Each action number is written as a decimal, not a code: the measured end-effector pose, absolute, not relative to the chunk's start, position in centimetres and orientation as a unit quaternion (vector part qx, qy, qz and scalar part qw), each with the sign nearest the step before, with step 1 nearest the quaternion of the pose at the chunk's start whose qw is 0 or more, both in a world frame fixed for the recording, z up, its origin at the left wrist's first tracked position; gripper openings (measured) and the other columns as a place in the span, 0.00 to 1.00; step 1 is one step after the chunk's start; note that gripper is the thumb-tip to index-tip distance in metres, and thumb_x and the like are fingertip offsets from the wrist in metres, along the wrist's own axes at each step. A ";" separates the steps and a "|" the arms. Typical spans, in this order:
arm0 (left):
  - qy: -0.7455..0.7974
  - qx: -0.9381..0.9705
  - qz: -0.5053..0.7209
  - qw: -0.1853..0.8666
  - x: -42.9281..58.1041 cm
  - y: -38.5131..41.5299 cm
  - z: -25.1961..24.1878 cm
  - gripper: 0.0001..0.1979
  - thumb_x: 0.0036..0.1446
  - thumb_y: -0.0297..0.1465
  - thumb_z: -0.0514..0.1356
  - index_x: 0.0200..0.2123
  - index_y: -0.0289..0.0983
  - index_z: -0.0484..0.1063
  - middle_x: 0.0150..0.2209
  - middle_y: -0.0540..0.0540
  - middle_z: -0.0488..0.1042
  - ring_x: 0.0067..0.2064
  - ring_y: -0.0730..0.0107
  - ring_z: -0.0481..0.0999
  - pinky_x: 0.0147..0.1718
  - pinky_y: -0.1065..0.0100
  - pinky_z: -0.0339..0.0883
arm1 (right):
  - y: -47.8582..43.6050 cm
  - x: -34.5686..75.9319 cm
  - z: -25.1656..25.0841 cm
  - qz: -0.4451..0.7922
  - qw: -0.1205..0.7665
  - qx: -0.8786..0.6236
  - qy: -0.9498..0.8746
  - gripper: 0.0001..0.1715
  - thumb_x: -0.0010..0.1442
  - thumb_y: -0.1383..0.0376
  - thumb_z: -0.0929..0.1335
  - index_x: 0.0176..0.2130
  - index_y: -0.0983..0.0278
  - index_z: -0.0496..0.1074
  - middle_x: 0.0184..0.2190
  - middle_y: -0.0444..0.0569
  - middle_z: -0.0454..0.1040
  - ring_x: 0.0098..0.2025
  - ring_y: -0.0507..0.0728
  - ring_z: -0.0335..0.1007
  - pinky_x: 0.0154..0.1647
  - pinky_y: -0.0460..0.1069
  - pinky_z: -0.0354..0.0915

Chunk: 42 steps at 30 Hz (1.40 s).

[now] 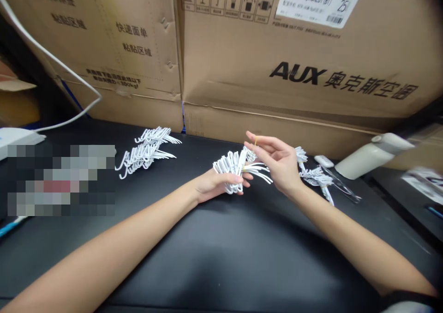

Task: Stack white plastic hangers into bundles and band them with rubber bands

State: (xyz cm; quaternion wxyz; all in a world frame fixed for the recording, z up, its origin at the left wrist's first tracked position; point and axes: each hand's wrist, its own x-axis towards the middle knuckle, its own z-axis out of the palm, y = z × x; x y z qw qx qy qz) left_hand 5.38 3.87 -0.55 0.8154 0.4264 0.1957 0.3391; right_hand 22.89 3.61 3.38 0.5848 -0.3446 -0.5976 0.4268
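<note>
My left hand [216, 183] is wrapped round a bundle of white hooks [231, 170], whose thin ends stick out to the right. Just right of the bundle, my right hand [277, 158] pinches a small yellow band [256, 141] between thumb and forefinger. More white pieces [248, 154] show behind the held bundle, partly hidden. On the black table [207, 248], piles of white hooks [143, 153] lie to the left, and further white bundles [316, 177] lie beyond my right wrist.
Large cardboard boxes [242, 73] stand along the back. At the right are a pale bottle [370, 158], a small white case [324, 161] and glasses [342, 188]. A white cable [62, 63] hangs at the left, above a white device [17, 140].
</note>
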 end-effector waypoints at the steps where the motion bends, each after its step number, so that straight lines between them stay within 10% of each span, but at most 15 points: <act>1: 0.193 0.434 0.334 0.814 5.4 3.9 -0.5 0.20 0.40 0.27 0.70 0.41 0.36 0.75 0.37 0.44 0.77 0.36 0.68 0.75 0.33 0.68 0.69 | 3.5 22.8 3.2 0.392 0.593 -0.358 -0.605 0.13 0.51 0.63 0.74 0.38 0.62 0.74 0.49 0.50 0.76 0.46 0.61 0.76 0.38 0.51 0.75; 7: 0.210 0.491 0.320 0.783 5.5 3.9 -0.4 0.26 0.41 0.28 0.70 0.47 0.38 0.73 0.44 0.43 0.78 0.42 0.62 0.77 0.37 0.66 0.68 | 4.0 23.5 3.1 0.352 0.536 -0.418 -0.643 0.16 0.46 0.57 0.76 0.34 0.64 0.77 0.40 0.52 0.80 0.30 0.59 0.79 0.31 0.53 0.76; 16: 0.219 0.677 0.276 0.647 6.5 3.4 -0.7 0.14 0.41 0.27 0.68 0.33 0.33 0.71 0.30 0.49 0.72 0.32 0.71 0.71 0.33 0.69 0.67 | 1.7 23.3 6.1 0.248 0.293 -0.406 -0.829 0.29 0.42 0.56 0.77 0.43 0.66 0.75 0.39 0.53 0.79 0.41 0.62 0.77 0.44 0.54 0.71; 24: 0.262 0.790 0.301 0.465 7.0 2.9 -1.6 0.16 0.38 0.30 0.67 0.32 0.34 0.67 0.32 0.49 0.69 0.35 0.64 0.71 0.33 0.66 0.67 | 0.3 22.5 5.6 0.077 0.191 -0.316 -0.926 0.16 0.56 0.57 0.70 0.38 0.68 0.74 0.35 0.55 0.74 0.35 0.58 0.70 0.37 0.52 0.67; 33: 0.296 0.800 0.270 0.446 7.3 2.4 -1.4 0.19 0.38 0.33 0.69 0.36 0.34 0.71 0.38 0.47 0.72 0.41 0.59 0.74 0.39 0.62 0.70 | 0.3 23.1 5.7 0.112 0.183 -0.275 -0.937 0.05 0.54 0.67 0.68 0.35 0.65 0.72 0.42 0.53 0.67 0.40 0.57 0.68 0.40 0.50 0.67; 42: 0.261 0.749 0.313 0.522 7.0 3.3 -2.7 0.22 0.42 0.28 0.67 0.43 0.32 0.68 0.43 0.41 0.75 0.46 0.56 0.75 0.44 0.61 0.69 | 0.6 23.4 6.5 0.132 0.085 -0.326 -0.932 0.23 0.49 0.72 0.69 0.46 0.63 0.67 0.40 0.51 0.69 0.41 0.59 0.66 0.41 0.53 0.65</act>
